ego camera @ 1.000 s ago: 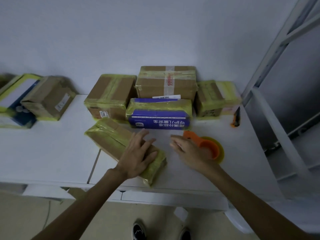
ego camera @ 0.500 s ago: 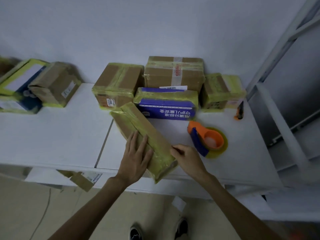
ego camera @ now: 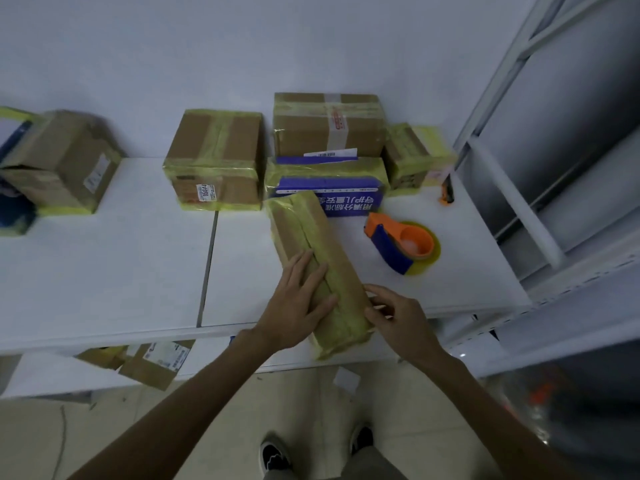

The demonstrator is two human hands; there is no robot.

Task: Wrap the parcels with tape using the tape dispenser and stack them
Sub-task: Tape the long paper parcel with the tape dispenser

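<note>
Head view: left hand (ego camera: 298, 306) atop parcel (ego camera: 304, 230), right hand (ego camera: 398, 320) pinching edge.

The white tabletop (ego camera: 104, 271) is two panels meeting at a seam (ego camera: 207, 265). A long parcel (ego camera: 311, 244) in yellow tape lies slantwise on the right panel, its near end jutting past the near edge. Near it on the right sits an orange-and-blue tape dispenser (ego camera: 401, 244). Along the far side stand a taped brown carton (ego camera: 214, 161), a blue parcel (ego camera: 329, 183) just beyond the long one's far end, a larger carton (ego camera: 325, 126) behind that, and a small parcel (ego camera: 408, 161). An orange cutter (ego camera: 446, 192) lies far right. A tilted carton (ego camera: 59, 161) sits far left.
</note>
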